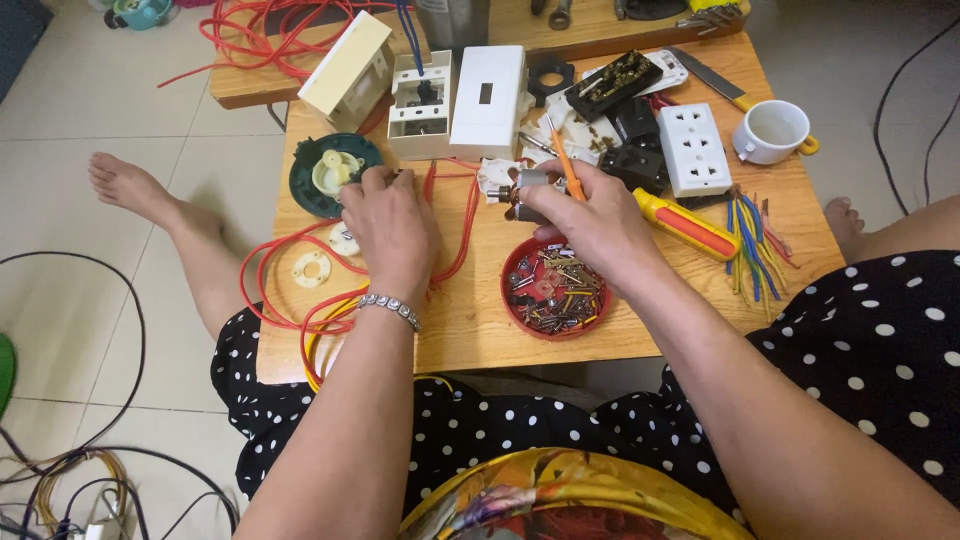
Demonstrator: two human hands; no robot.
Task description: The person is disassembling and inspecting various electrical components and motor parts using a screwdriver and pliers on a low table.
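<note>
At frame centre, the small grey part (533, 183) sits pinched in the right hand (590, 222), screwdriver (640, 205) alongside. The left hand (392, 228), fingers curled, presses the red wire (452, 235) by the green disc (335, 173). Seemingly mid-assembly; steady alignment comes next.

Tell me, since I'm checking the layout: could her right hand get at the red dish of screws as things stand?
Probably yes. The right hand hovers just above the red dish, which lies open-topped with nothing over it. That hand already holds a small grey part, so the fingers may need freeing first.
</note>
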